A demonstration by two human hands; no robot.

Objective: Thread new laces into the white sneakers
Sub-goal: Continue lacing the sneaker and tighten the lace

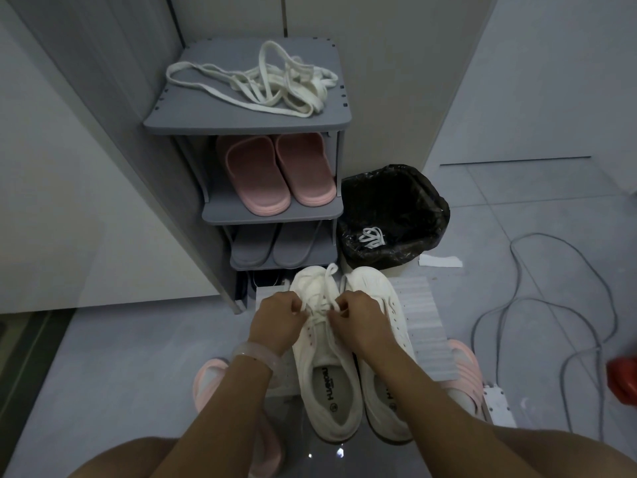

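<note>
We see left hand [275, 320] and right hand [358, 319] each pinching the lace [319, 307] over the left sneaker [324, 360], spare laces [262, 82] on the shelf [241, 120].

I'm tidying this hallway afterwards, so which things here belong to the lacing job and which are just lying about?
Belonging to the job:
- left white sneaker, its lace pinched by the left hand and right hand
- right white sneaker, without a lace
- tangle of cream flat laces on the grey shoe rack

Lying about:
- pink rubber slippers
- black-lined bin
- grey cable

Shoe rack [272, 215] and lined bin [393, 215] close ahead of the sneakers; seemingly bare floor [120, 367] leftward.
</note>
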